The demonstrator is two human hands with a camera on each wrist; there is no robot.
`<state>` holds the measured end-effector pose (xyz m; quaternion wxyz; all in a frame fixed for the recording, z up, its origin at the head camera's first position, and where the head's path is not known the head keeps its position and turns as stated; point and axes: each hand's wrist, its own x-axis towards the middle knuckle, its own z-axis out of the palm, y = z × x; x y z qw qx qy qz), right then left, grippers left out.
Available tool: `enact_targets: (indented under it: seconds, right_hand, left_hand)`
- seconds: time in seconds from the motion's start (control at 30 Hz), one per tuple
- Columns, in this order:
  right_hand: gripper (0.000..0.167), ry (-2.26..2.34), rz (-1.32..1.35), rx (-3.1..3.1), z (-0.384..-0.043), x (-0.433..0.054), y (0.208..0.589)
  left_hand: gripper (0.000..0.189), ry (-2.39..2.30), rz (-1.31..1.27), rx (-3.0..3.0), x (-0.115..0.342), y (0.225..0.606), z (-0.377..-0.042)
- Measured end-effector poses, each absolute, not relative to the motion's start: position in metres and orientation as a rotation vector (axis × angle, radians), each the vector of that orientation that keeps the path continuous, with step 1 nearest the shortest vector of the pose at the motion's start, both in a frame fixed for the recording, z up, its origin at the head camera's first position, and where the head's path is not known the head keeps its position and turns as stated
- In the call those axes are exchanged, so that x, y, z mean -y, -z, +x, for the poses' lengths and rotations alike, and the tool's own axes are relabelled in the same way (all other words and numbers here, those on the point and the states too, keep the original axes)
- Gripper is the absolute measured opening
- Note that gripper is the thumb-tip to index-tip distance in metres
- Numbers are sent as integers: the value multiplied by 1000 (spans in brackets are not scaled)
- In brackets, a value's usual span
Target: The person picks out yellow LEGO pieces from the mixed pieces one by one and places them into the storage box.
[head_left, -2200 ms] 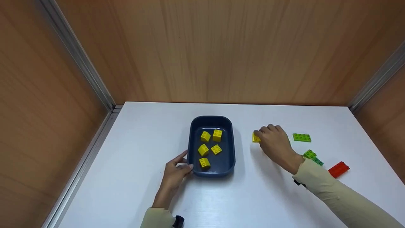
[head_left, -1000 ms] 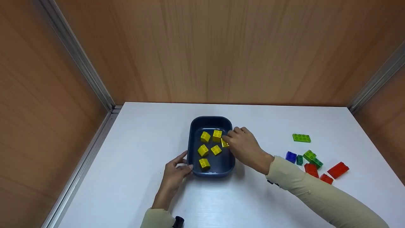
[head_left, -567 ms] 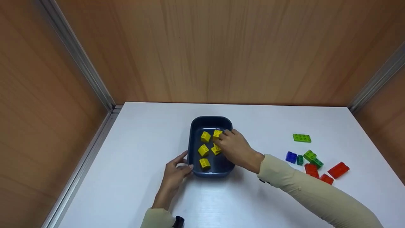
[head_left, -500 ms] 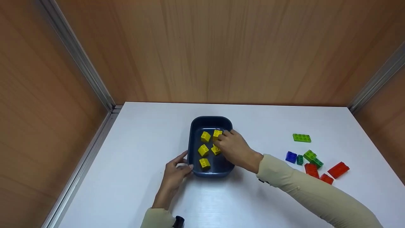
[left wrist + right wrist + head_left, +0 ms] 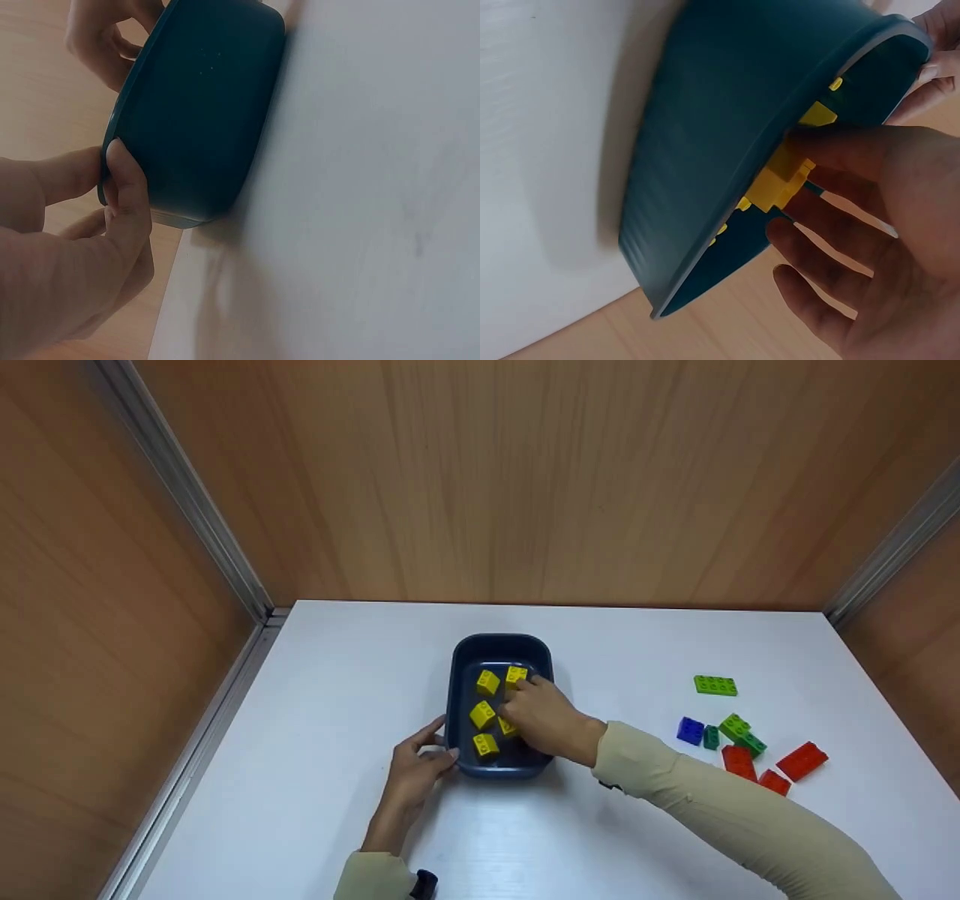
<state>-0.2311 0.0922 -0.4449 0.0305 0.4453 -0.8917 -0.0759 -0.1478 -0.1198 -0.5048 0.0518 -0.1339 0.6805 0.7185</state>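
Observation:
A dark blue tray [image 5: 541, 765] stands on the white table, with several yellow toy bricks [image 5: 486, 745] inside it. My left hand [image 5: 414, 772] pinches the tray's rim at its near left corner; the left wrist view shows thumb and finger [image 5: 129, 180] on either side of that rim. Over the tray's right side, my right hand [image 5: 547, 718] reaches in. In the right wrist view its thumb and forefinger pinch a yellow brick [image 5: 774, 178] just within the rim. From the head view that held brick is hidden under the hand.
To the right lie loose bricks: a light green plate-like brick [image 5: 715, 685], a blue brick [image 5: 690, 731], a dark green brick [image 5: 711, 737], joined green bricks [image 5: 742, 735] and several red ones [image 5: 802, 762]. A wooden panel [image 5: 525, 487] rises behind the table.
My right hand has carried a yellow brick from the table leftward into the tray, and lately shifted slightly further left and down. The left hand and the tray stay put.

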Motion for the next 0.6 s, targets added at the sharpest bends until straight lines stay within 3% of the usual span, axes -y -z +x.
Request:
enact_targets:
  seconds: [0.6]
  right_hand:
    - [22,274,1429,2800,-232,-83,450]
  left_hand:
    - [67,-2171,-412,-2088,119,504,-147]
